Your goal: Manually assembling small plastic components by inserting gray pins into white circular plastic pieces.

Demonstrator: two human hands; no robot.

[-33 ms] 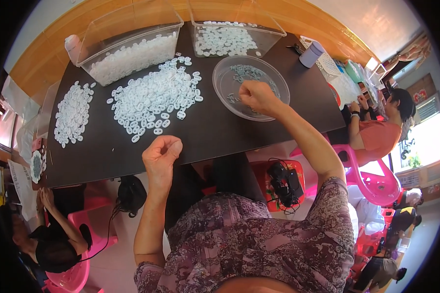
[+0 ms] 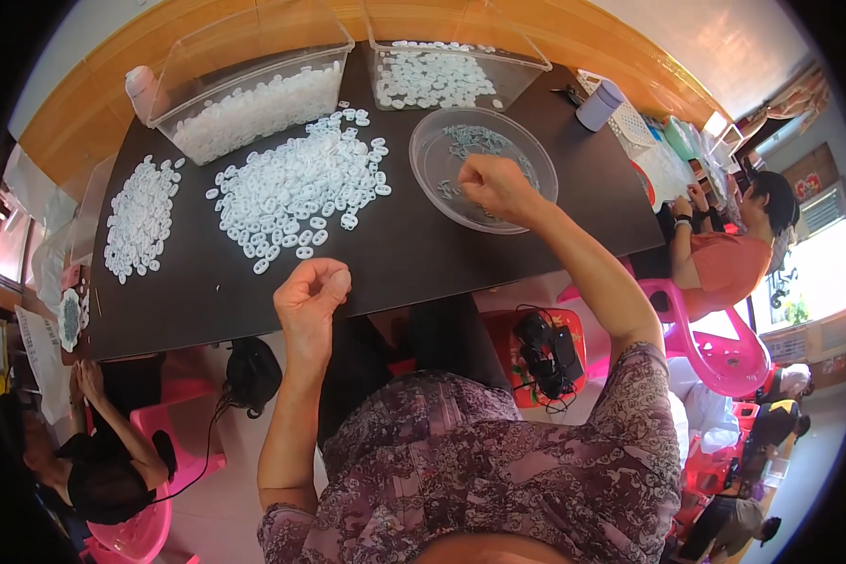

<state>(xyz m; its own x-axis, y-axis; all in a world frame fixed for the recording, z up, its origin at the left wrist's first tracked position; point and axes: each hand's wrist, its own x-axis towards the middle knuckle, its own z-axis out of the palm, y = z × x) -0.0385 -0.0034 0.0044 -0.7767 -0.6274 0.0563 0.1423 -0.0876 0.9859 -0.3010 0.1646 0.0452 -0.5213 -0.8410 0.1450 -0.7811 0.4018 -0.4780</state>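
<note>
Head view, my right hand (image 2: 494, 186) curled with fingertips pinched inside the clear round dish (image 2: 442, 155) of grey rings toward the table's (image 2: 414, 254) right edge, my left hand (image 2: 310, 293) fisted at the near edge, white ring pile (image 2: 296, 188) mid-table, two clear bins (image 2: 244, 94) along the far edge.

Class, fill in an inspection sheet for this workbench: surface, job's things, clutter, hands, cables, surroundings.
Surface: dark table.
Job's things: clear round dish with grey pieces; loose pile of white rings; smaller pile; two clear bins of white pieces.
Clutter: white cup, white bottle.
Hands: right hand fisted over the dish; left hand curled at the table edge.
Cables: black cords below the table.
Surroundings: pink chairs, other people seated.
</note>
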